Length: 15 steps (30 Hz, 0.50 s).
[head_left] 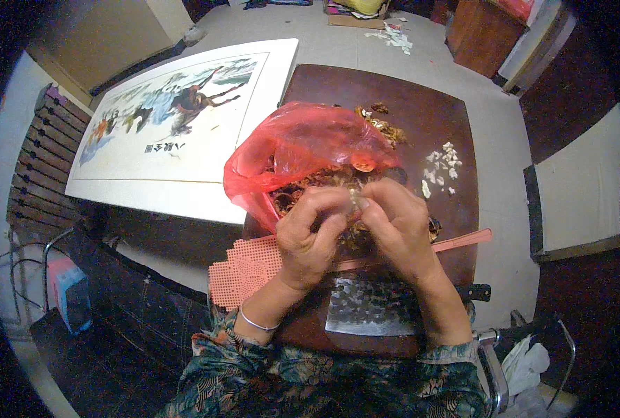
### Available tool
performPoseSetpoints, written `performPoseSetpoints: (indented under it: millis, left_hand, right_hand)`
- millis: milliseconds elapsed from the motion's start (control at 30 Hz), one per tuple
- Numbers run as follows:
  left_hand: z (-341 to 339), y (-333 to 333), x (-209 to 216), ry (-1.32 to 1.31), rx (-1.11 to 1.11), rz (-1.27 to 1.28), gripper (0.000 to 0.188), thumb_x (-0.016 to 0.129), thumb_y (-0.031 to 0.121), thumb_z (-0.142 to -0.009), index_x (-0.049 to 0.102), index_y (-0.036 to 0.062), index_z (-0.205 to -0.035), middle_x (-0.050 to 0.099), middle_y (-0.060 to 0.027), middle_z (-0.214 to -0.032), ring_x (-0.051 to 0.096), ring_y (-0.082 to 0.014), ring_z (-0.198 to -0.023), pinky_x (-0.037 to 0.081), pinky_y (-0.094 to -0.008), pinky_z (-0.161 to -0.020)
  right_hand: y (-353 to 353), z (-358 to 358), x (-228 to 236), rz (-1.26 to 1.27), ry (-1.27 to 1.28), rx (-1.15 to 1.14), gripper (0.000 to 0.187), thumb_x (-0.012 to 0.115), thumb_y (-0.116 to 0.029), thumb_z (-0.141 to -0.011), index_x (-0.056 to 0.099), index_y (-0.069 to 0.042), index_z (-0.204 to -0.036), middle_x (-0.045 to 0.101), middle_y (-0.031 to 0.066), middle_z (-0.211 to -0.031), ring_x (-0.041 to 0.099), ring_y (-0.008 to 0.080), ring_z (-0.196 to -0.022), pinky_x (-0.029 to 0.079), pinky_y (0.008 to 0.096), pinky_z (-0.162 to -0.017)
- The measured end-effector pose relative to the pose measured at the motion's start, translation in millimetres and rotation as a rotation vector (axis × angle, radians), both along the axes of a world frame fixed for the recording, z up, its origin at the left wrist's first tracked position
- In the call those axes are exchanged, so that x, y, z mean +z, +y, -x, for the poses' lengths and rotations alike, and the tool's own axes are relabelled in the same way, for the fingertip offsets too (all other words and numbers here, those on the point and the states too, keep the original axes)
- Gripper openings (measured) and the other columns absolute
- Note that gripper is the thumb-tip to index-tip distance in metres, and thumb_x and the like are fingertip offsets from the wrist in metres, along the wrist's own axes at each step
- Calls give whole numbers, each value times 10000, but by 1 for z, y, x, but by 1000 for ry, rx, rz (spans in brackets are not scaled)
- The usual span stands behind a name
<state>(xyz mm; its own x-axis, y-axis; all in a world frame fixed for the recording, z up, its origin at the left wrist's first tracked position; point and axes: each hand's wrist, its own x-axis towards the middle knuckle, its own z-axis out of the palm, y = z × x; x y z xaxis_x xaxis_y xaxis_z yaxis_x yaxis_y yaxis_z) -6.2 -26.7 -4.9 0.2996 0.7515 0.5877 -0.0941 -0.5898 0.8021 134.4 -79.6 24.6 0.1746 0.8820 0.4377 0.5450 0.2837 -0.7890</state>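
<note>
Above the dark brown worktop (421,111), the left hand (313,233) and right hand (400,226) meet at the fingertips, thumbs and fingers drawn together in a pinch on a small pale piece (355,198) between them. Just beyond, an open red plastic bag (317,132) holds brown, dried-looking matter (289,198). To the right lie scattered white bits (444,167). A pink fly swatter (247,275) passes beneath the wrists, and a broad-bladed cleaver (369,306) rests nearer the body.
</note>
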Motion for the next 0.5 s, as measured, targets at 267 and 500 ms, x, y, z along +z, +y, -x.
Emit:
performPoseSetpoints:
  millis: [267, 500]
  left_hand:
    - [1, -4, 6, -11, -30, 109, 156, 592, -11, -825, 611, 6, -979, 635, -88, -933, 603, -157, -847, 488, -275, -772]
    - [-3, -1, 3, -243, -192, 651, 137, 607, 34, -852, 593, -1, -984, 628, -65, -857, 573, -97, -681, 469, -215, -615]
  right_hand:
    - [0, 2, -2, -14, 6, -59, 84, 574, -77, -812, 566, 0, -846, 612, 155, -767, 617, 287, -657, 485, 377, -603]
    - [3, -6, -8, -134, -31, -113, 69, 591, -69, -815, 569, -8, -838, 596, 136, -725, 610, 273, -623, 474, 366, -562]
